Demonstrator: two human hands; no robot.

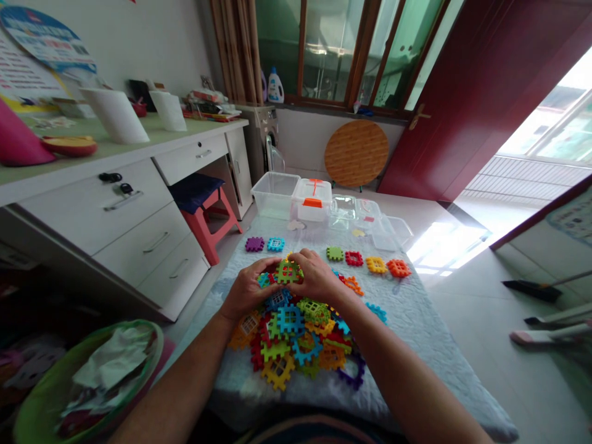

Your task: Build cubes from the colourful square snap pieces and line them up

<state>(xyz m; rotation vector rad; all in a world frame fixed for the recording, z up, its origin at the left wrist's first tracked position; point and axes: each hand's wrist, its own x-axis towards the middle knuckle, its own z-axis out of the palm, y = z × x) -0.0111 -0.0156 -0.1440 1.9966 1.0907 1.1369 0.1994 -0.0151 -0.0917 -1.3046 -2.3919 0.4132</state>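
Between my two hands, over the far side of the pile, is a green building block panel with a square notched outline and a window pattern. My left hand grips its left edge with thumb and fingers. From the right, my right hand closes on the opposite edge. Beneath lies a heap of mixed block panels, among them a blue one, a yellow one and a dark purple one. Farther off, a purple panel, a light green one and an orange one belong to a spaced row.
Clear plastic bins and a lidded box with orange latches stand at the table's far end. The cloth-covered table borders a pink stool and white drawers on the left. A green basket sits at lower left.
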